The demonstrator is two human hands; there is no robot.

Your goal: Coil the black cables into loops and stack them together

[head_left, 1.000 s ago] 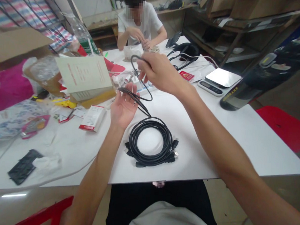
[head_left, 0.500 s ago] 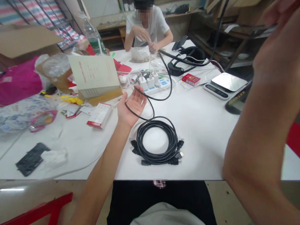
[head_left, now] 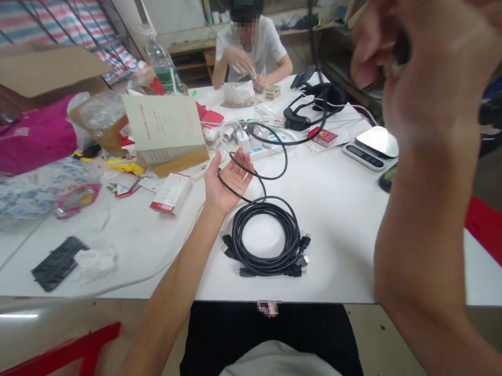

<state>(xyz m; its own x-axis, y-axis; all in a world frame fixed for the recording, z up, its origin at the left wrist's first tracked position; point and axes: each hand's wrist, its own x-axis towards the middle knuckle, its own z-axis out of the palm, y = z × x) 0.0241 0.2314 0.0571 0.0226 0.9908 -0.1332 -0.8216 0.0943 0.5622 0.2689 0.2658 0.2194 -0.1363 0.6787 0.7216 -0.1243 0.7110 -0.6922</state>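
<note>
Spreading across the view, the white table (head_left: 336,225) carries the work, with a person in a white short-sleeved shirt (head_left: 274,42) seated at its far side. The right hand (head_left: 377,49) is raised high at the upper right, its fingers curled in and closed around a small dark piece (head_left: 402,47); whether this is an end of the cable cannot be told. The left hand (head_left: 232,181) is held palm up beyond the coil, fingers open and slightly bent, with the loose black cable (head_left: 286,156) lying across palm and fingers. That cable has no single straight axis: it bends in loops from the left hand toward the far right, then climbs steeply and leaves the top edge. Nearer the wearer, the coiled black cables (head_left: 237,232) lie flat on the table in a near-round ring, so no one direction is longest. Right of centre sits a silver-topped digital scale (head_left: 371,149), and left of the left hand a white box with red ends (head_left: 171,193), its long side slanting away to the right. Smallest are the cable plugs: one black plug (head_left: 247,272) points left at the near rim, and a silver-tipped plug (head_left: 304,260) points right.
</note>
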